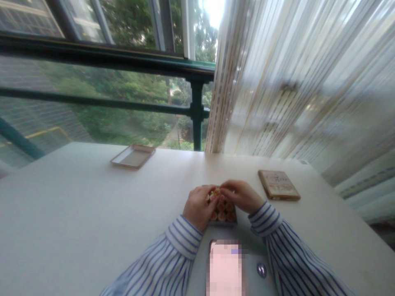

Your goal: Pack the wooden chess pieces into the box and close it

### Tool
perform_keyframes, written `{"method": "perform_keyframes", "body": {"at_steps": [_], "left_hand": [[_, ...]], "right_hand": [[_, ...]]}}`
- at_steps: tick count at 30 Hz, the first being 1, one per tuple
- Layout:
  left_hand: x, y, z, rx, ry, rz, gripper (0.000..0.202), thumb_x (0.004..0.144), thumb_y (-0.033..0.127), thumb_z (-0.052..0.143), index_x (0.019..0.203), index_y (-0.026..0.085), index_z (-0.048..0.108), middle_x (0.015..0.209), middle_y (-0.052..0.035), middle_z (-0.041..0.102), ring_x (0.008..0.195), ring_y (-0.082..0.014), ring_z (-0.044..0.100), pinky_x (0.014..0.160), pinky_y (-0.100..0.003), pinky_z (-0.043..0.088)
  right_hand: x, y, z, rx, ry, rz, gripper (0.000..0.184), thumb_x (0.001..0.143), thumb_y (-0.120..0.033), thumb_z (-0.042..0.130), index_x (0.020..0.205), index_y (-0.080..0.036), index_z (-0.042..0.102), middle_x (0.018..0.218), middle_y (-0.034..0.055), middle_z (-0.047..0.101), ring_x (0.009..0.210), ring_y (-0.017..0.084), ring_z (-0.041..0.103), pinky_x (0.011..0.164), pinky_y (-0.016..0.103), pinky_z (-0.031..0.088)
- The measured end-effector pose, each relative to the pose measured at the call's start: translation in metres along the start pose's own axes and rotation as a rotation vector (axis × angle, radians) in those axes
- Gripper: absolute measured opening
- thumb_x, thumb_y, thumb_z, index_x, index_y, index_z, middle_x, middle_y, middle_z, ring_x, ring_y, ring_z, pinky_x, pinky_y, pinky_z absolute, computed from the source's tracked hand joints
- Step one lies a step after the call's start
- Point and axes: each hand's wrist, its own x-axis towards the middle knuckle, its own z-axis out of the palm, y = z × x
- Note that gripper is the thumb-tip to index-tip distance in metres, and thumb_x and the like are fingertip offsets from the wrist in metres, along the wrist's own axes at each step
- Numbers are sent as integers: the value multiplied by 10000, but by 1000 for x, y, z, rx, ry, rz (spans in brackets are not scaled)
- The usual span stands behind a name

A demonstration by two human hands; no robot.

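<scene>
Round pieces [222,207], orange and packed in rows, filled a small box [233,221] near the middle of the desk's [77,213] near edge, directly before a person in striped sleeves. The left hand [197,205] curled against the box's left side, seemingly to brace it, while the right hand [242,196] arched over from the right. Both sets of fingertips were drawn together on the pieces at the box's far end; whether either hand actually pinched one could not be made out. A shallow tray [133,156], probably the box's lid, lay well apart toward the far left of the desk, likely set there to stay out of the hands' way. A flat brown case [278,185] rested near the right edge, beside a pale curtain [293,82].
</scene>
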Motion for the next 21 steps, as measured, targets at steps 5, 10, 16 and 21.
{"method": "perform_keyframes", "body": {"at_steps": [5,10,16,21], "left_hand": [[-1,2,0,-28,4,22,223,740,265,583,951,195,584,859,-36,649,820,-168,588,758,-313,456],[-2,3,0,-51,8,33,231,748,272,579,968,202,582,873,-35,649,836,-164,588,772,-309,456],[-2,1,-1,-76,21,31,234,756,281,567,970,189,589,886,-49,653,856,-175,587,786,-321,461],[-2,4,-3,-91,14,22,249,753,298,567,978,192,590,889,-46,658,836,-176,592,770,-318,470]], "right_hand": [[0,1,1,51,-5,14,189,768,-256,514,837,-158,661,759,42,680,714,143,597,662,245,447],[2,3,2,114,0,38,179,748,-260,540,819,-154,664,750,44,680,700,148,601,646,249,459],[1,-3,1,233,11,66,185,736,-268,554,818,-136,655,746,53,678,675,143,603,620,241,474],[1,-4,0,262,42,60,194,728,-282,567,819,-135,655,758,55,680,683,146,608,638,252,479]]}}
